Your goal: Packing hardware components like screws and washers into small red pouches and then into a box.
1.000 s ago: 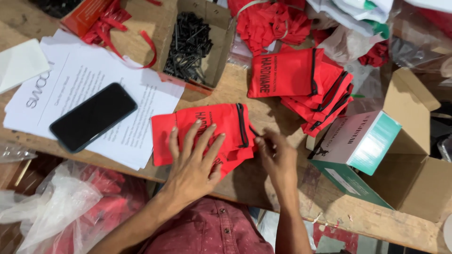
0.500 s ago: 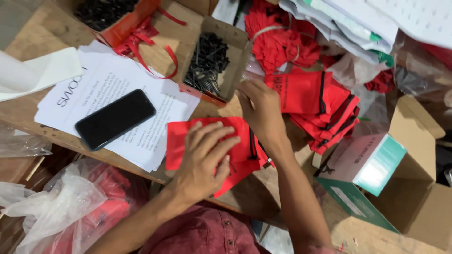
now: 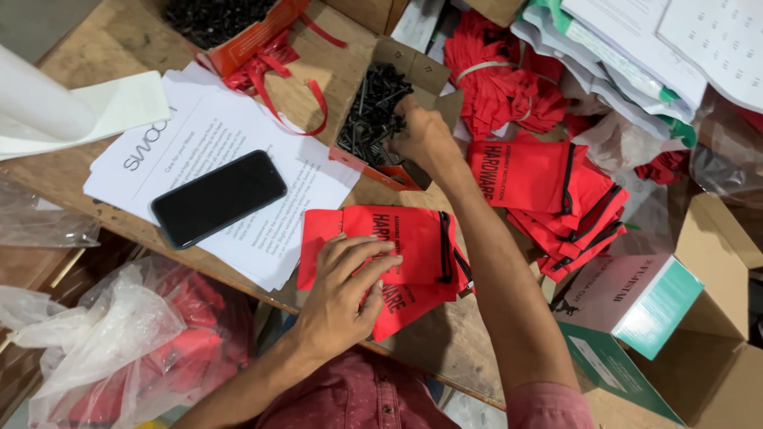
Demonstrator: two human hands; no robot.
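My left hand lies flat, fingers spread, pressing the top red pouch against the wooden table. The pouch's long axis runs nine to three, its black drawstring mouth at three o'clock. My right hand is up at twelve o'clock from the pouch, fingers curled down into the cardboard box of black screws (whether it grips any I cannot tell). The right hand is the nearer one to the screws, and the pouch mouth lies just below its forearm.
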